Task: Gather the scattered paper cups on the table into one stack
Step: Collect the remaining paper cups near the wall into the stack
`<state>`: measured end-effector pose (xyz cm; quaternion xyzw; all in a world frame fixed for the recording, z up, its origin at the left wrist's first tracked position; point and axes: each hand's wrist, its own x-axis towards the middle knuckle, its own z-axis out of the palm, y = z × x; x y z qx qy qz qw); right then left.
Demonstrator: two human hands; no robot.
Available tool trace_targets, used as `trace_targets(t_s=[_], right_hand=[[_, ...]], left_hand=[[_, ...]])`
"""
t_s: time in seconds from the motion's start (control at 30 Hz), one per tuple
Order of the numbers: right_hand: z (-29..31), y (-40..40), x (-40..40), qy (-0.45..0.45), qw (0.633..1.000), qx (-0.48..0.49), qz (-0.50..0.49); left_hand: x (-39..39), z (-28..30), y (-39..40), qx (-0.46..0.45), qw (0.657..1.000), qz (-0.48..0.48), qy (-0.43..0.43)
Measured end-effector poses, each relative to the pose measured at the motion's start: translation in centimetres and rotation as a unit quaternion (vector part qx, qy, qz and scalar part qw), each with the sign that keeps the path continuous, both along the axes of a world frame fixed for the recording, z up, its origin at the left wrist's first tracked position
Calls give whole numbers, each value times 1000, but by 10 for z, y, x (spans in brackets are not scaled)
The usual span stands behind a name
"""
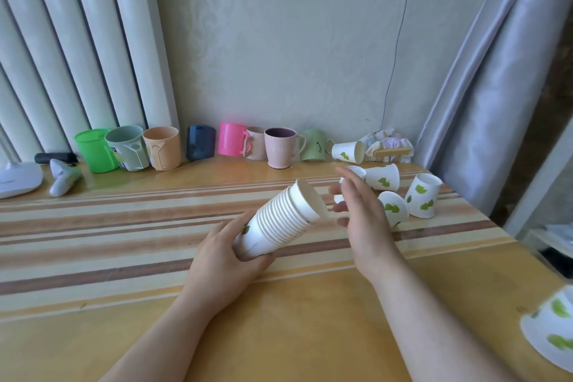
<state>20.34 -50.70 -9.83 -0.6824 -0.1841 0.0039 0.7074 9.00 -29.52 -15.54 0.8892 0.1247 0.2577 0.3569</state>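
Observation:
My left hand (221, 257) grips the base of a tilted stack of white paper cups (285, 217) with green leaf prints, mouth pointing up and to the right. My right hand (361, 211) hovers just right of the stack's mouth, fingers apart, holding nothing. Beyond it several loose paper cups lie on the wooden table (279, 319): one on its side (383, 177), one upside down (423, 195), one tipped (393, 206), one partly hidden behind my fingers (356, 170). Another lies on its side near the wall (348, 151). One more sits at the right edge (552, 329).
A row of coloured plastic mugs (161, 147) lines the wall at the back. A white lamp base (18, 178) and a white handheld device (63, 177) sit at the far left. A crumpled cloth bundle (389, 146) lies at the back right, a curtain (496, 87) beside it.

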Motion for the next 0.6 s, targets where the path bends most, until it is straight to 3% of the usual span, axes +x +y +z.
trace_targets(t_s=[0.13,0.27,0.4,0.47,0.53,0.6], right_hand=[[10,-29,36,43,978,14,-204],[-16,-72,60,50,939,-171,-293],[-52,-78,66,49,895,-360,-259],[-54,-72,68,42,883,-404,-237],[-55,-69,68,9,898,-377,-227],[-54,-66,66,-29,935,-287,-206]], left_hand=[[-1,1,-2,9,1000,-6,3],[-3,4,-8,38,999,-16,0],[-3,5,-16,60,998,-34,-2],[-2,4,-18,57,997,-43,2],[-2,2,-17,45,998,-47,8],[-1,1,-15,21,998,-49,14]])
